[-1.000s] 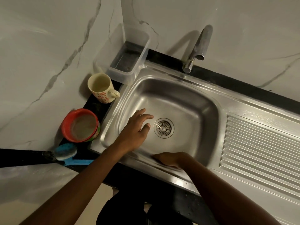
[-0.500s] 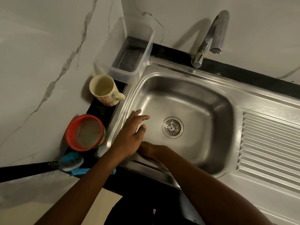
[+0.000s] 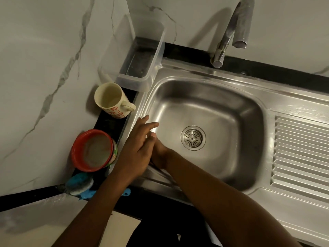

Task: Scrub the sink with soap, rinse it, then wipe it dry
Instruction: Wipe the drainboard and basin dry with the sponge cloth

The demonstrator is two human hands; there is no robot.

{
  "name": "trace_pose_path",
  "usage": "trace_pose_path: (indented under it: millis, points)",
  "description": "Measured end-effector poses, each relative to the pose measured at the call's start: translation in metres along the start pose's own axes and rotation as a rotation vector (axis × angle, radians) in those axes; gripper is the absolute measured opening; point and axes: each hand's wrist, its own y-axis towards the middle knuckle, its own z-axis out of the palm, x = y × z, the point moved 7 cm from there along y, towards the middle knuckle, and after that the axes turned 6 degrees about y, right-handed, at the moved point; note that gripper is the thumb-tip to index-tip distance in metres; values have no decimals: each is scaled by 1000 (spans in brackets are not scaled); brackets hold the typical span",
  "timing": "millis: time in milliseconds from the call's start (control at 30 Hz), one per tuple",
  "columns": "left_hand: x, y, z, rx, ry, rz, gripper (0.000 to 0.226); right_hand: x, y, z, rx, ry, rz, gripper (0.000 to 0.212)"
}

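Note:
The steel sink lies below me with its round drain in the middle of the basin. Nothing runs from the tap at the back. My left hand hovers over the basin's left side with straight fingers and holds nothing. My right hand lies just under and beside it against the near-left wall of the basin. It is partly covered by the left hand. One fingertip shows, and I see nothing in that hand.
On the dark ledge to the left stand a cream mug, a red bowl and a blue scrubber. A clear plastic box sits in the back corner. The ribbed drainboard is on the right.
My right hand has slid left along the near wall of the basin and now lies under my left hand. The left hand has drifted slightly left.

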Motion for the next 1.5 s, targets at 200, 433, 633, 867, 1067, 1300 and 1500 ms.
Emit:
trace_pose_path:
  millis: [200, 433, 633, 867, 1067, 1300, 1500]
  points:
    - [-2, -3, -12, 52, -32, -1, 41, -36, 35, -29, -54, 84, 198, 66]
    - [1, -9, -24, 64, -25, -13, 40, -37, 25, -34, -13, -500, 128, 25]
    - [3, -11, -24, 86, -12, -19, 39, -47, 32, -23, 45, -806, 60, 48]
    - [-4, -5, -34, 84, -4, 5, 38, -66, 66, -16, -55, -245, 73, 92]
    - [-2, 8, -35, 87, -80, -27, 28, -62, 87, 0, -16, 172, 126, 118]
    - [-4, 11, -44, 56, 31, 10, 38, -42, 98, 7, -353, 472, -32, 139]
    - [-1, 3, -59, -67, 80, 21, 39, 18, 151, -17, -466, 478, -184, 129]
